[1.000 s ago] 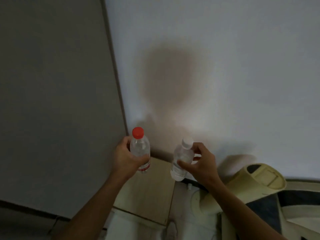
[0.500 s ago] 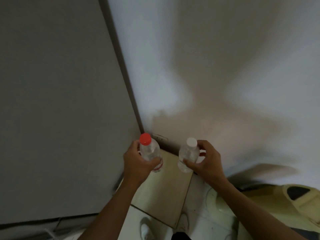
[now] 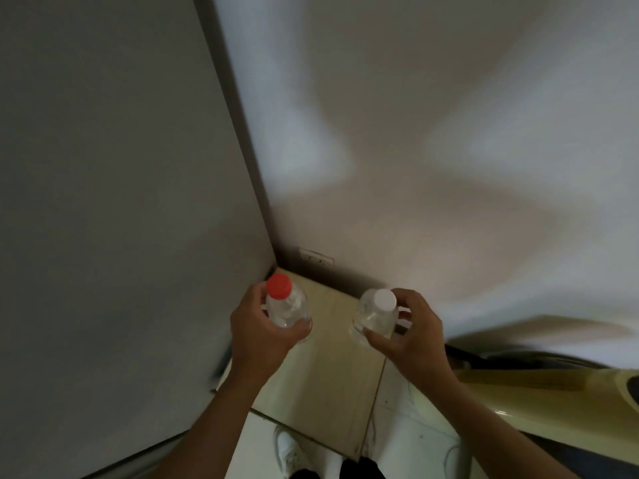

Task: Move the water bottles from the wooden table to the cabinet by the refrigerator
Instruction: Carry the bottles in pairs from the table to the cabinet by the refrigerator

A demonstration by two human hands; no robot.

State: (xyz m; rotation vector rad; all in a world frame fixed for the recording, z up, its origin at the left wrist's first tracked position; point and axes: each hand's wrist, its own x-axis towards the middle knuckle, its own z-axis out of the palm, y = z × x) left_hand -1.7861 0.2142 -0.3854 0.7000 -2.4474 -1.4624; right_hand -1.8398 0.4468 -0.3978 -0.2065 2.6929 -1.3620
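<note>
My left hand (image 3: 259, 333) grips a clear water bottle with a red cap (image 3: 285, 305), held upright above the light wooden cabinet top (image 3: 328, 378). My right hand (image 3: 408, 330) grips a second clear bottle with a white cap (image 3: 375, 314), also upright, a little to the right of the first. Both bottles hang over the cabinet top near its back corner; whether either touches it I cannot tell. The bottoms of both bottles are hidden by my fingers.
A tall grey refrigerator side (image 3: 114, 219) fills the left. A white wall (image 3: 432, 150) with a small socket plate (image 3: 316, 257) stands behind the cabinet. A cream plastic object (image 3: 539, 392) lies at the right. My white shoes (image 3: 288, 451) show on the pale floor below.
The view has tilted down and closed in on the corner. Both hands have carried the bottles lower and farther back over the cabinet top, and the caps now face the camera.
</note>
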